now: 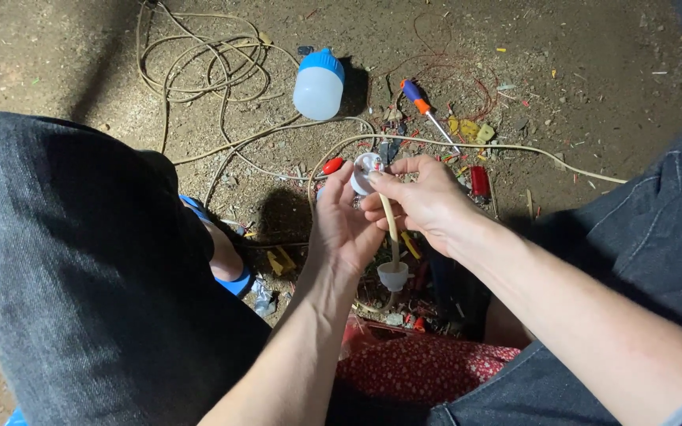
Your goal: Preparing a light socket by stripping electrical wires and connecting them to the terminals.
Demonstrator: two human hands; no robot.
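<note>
Harsh frontal light; dark vignetted corners; sharp focus.

White plug point(366, 172); beige cord point(391, 229); blue-capped white bottle point(319, 83); blue-and-orange screwdriver point(428, 112); red floral cloth point(420, 369).

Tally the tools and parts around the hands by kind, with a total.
Screwdrivers: 2, blue-orange handled and red handled
Bulbs: 1, white bulb with blue base
White fittings: 2, one in the left hand and right hand at, a cap on the cord below
Cord coils: 1
Total: 6
</note>
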